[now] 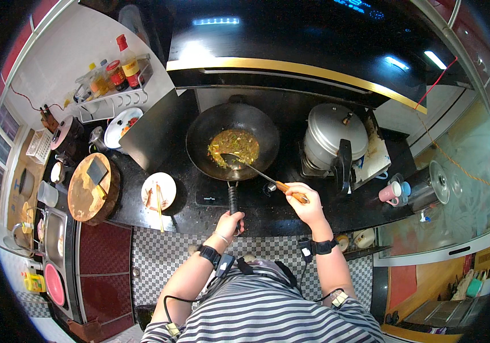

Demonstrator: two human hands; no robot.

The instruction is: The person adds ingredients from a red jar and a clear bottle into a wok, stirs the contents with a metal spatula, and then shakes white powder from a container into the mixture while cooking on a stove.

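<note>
A dark wok (pixel 202 128) sits on the stove, with a saucy mix of chopped food (pixel 238 143) in its bottom. My left hand (pixel 228 225) is wrapped around the wok's black handle (pixel 232 199), near its end. In my right hand (pixel 305 203) is the wooden handle of a metal cooking ladle (pixel 264 174). Its bowl rests in the food at the near side of the wok, partly covered by sauce. Left of the wok, a white plate (pixel 148 182) holds a pair of wooden chopsticks (pixel 159 201) and some brown food pieces.
A pressure cooker (pixel 335 137) stands right of the wok, its black handle pointing towards me. At the left, a cleaver (pixel 97 170) lies on a round wooden chopping block (pixel 83 195). A metal splash guard (pixel 155 137) rises beside the wok. The range hood (pixel 292 70) overhangs the stove.
</note>
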